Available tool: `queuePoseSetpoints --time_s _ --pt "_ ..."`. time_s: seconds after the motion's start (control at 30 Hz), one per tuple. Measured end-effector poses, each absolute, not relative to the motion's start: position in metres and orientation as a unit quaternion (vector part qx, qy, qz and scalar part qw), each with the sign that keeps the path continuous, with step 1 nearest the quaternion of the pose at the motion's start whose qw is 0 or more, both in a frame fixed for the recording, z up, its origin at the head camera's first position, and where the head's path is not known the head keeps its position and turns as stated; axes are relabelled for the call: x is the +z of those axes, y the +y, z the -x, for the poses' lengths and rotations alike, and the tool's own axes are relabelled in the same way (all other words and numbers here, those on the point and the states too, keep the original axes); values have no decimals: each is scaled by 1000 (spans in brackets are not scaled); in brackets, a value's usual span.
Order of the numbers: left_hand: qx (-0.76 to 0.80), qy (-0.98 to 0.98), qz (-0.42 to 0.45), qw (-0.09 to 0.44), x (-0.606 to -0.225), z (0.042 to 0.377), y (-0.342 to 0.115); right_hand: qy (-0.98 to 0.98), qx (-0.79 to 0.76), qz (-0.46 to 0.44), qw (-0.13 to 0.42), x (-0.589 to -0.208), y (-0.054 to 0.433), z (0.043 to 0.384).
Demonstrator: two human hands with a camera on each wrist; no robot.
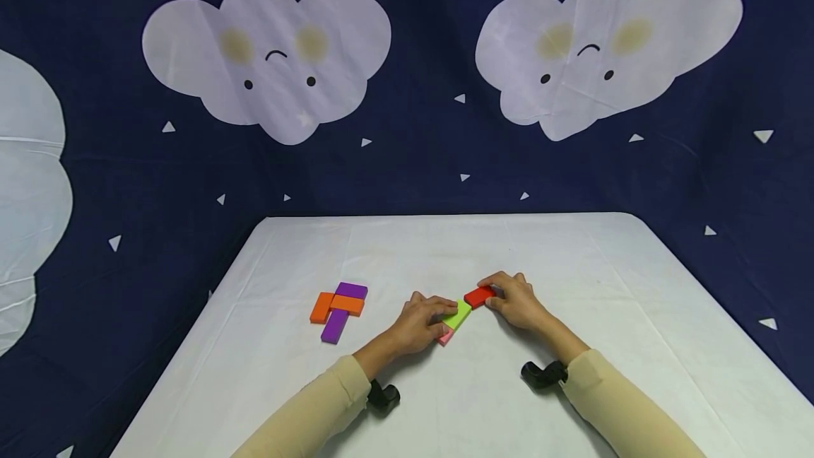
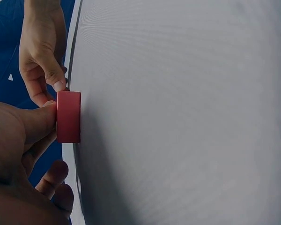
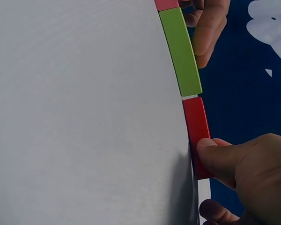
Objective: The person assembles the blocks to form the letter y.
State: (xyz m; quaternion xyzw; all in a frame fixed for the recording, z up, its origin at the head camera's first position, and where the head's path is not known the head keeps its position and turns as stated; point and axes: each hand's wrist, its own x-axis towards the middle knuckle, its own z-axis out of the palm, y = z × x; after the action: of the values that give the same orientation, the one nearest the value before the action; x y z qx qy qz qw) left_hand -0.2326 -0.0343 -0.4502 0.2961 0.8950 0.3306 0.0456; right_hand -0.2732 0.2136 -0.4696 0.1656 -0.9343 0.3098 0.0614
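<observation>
A lime green block (image 1: 458, 315) lies slanted on the white table, with a pink block (image 1: 446, 337) at its near end. My left hand (image 1: 416, 325) holds these two: its fingers reach over the green one and its thumb is at the pink one. The left wrist view shows the pink block (image 2: 69, 117) end-on, beside that thumb. My right hand (image 1: 520, 304) pinches a red block (image 1: 478, 296) between thumb and fingers. In the right wrist view a narrow gap separates the red block (image 3: 196, 126) from the green block (image 3: 181, 54).
Left of my hands, two orange blocks (image 1: 347, 304) and two purple blocks (image 1: 335, 327) lie grouped together. The white table (image 1: 547, 246) ends at the back against a dark blue cloth (image 1: 407, 168) printed with clouds. Black curved pieces (image 1: 543, 375) stick out by both wrists.
</observation>
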Motion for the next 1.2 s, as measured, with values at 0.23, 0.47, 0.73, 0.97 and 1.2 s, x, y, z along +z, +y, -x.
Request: queuePoseSetpoints --time_s 0.23,0.47,0.73,0.97,1.2 --pt "332 897 -287 57 -450 233 -34 -933 311 -168 71 -469 215 273" --pt "327 900 -284 58 -452 233 -34 -935 306 -149 96 -470 215 269" --pt "329 899 -284 58 -451 233 -34 -939 310 -98 113 -469 211 263" --pt "332 897 -284 61 -452 233 -34 -940 310 -81 113 -467 206 259" --pt "329 897 -288 59 -451 233 -35 -941 306 -83 117 -468 203 260"
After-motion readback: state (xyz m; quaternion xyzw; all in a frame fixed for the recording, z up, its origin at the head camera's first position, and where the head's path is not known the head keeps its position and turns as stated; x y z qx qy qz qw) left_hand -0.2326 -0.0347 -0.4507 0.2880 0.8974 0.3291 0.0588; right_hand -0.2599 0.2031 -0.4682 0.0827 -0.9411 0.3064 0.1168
